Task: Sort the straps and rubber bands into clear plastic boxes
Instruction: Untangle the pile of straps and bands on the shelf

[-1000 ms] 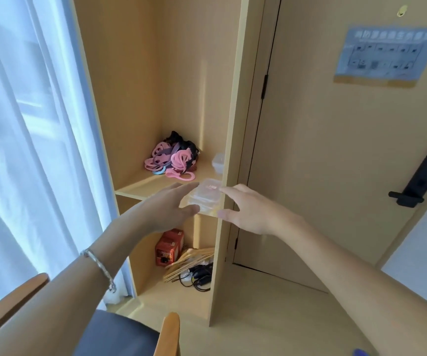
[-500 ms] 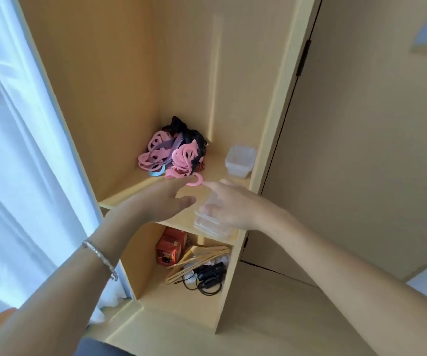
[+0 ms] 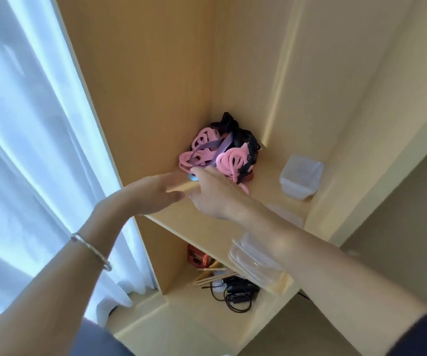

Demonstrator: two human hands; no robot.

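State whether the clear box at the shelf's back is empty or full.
Empty: the clear box shows only bare see-through plastic, nothing coloured inside.

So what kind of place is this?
Likely a bedroom or dorm-type room: a sheer daylit curtain, an open wooden shelf unit beside it, cables on its lower shelf.

Bright daylight pours through the sheer curtain [image 3: 22, 140] from nine o'clock, blowing it out to pale blue-white. A soft sunlit streak runs up the cabinet's back wall [image 3: 246, 73] toward twelve. Motion blur smears the clear plastic box [image 3: 256, 263] at five o'clock, and straight edges bow near the rim.
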